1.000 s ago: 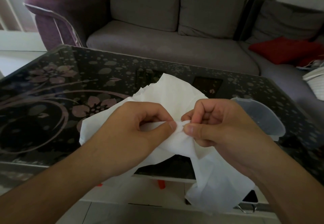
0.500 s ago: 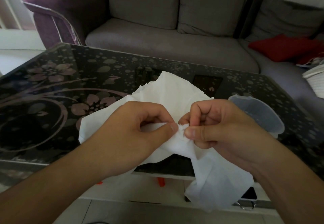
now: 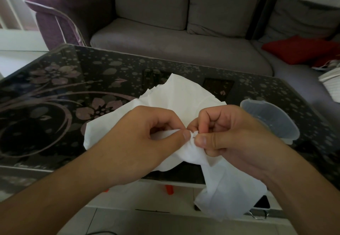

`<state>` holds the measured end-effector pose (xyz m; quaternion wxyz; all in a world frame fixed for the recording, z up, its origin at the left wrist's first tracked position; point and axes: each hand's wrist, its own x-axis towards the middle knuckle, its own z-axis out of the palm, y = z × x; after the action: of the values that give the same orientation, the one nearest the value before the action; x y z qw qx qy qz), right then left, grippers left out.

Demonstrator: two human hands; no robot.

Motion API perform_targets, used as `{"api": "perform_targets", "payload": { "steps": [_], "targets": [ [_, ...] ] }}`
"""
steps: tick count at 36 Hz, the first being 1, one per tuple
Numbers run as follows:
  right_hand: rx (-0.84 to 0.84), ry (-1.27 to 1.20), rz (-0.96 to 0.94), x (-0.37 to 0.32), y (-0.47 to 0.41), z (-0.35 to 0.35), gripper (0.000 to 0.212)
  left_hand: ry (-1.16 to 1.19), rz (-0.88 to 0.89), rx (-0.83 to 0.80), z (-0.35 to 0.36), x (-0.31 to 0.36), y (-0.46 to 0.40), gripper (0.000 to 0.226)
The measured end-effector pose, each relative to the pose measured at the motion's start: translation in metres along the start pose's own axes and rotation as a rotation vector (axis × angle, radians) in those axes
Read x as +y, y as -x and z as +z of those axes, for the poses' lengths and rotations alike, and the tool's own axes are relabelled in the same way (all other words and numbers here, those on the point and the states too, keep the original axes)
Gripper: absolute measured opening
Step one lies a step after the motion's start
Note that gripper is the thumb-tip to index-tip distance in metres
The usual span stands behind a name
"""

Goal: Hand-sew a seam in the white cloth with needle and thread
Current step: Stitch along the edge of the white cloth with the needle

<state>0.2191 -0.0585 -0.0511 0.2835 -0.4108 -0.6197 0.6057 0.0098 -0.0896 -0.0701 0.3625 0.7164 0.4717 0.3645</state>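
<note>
The white cloth [image 3: 184,98] is bunched between both hands above the near edge of the table, with one end hanging down toward the floor. My left hand [image 3: 147,135] pinches a fold of the cloth between thumb and forefinger. My right hand [image 3: 226,133] pinches the cloth edge right beside it, thumb tip against curled fingers. A small dark sliver at the pinch point may be the needle [image 3: 193,135]. The thread is too fine to make out.
A dark glass table [image 3: 64,95] with a flower pattern lies under the hands. A clear plastic lid or bowl [image 3: 272,120] sits at the right. A grey sofa [image 3: 165,41] with a red cushion [image 3: 298,50] stands behind the table.
Both hands have stayed pinched together on the cloth. The right fingers have shifted slightly at the pinch point. The view has dipped a little.
</note>
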Motion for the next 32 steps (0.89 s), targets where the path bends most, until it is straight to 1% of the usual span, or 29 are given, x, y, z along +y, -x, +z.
{"api": "perform_targets", "payload": {
  "steps": [2,7,10,12,15,21,24,27,32],
  "targets": [
    [-0.007,-0.016,-0.005,0.0014,-0.0005,0.0011,0.013,0.0,-0.002,-0.003,0.0005,-0.0002,0.0007,0.013],
    [-0.022,-0.067,-0.008,0.0052,-0.0024,0.0001,0.005,0.002,-0.002,-0.007,-0.0004,-0.0022,-0.0004,0.014],
    [-0.029,-0.086,-0.017,0.0057,-0.0029,0.001,0.007,0.021,-0.013,-0.008,-0.0002,-0.0044,-0.0009,0.013],
    [-0.01,-0.085,-0.021,0.0058,-0.0028,0.0027,0.013,0.048,-0.02,-0.002,0.0011,-0.0055,-0.0009,0.013],
    [0.037,-0.072,-0.012,0.0069,-0.0006,0.0042,0.009,0.087,-0.027,0.009,0.0029,-0.0053,-0.0007,0.014],
    [0.091,-0.009,-0.026,0.0066,0.0009,0.006,0.013,0.176,-0.043,0.029,0.002,-0.0032,0.0001,0.014],
    [0.139,0.061,-0.018,0.0048,0.0024,0.0043,0.007,0.173,-0.057,0.053,0.0019,-0.0024,0.0003,0.014],
    [0.166,0.152,-0.023,0.0038,0.0036,0.004,0.019,0.149,-0.068,0.092,0.0024,-0.0023,-0.0012,0.016],
    [0.226,0.277,-0.026,-0.0019,0.0017,0.0067,0.023,0.155,-0.075,0.115,-0.0011,-0.0013,-0.0019,0.015]
  ]
}}
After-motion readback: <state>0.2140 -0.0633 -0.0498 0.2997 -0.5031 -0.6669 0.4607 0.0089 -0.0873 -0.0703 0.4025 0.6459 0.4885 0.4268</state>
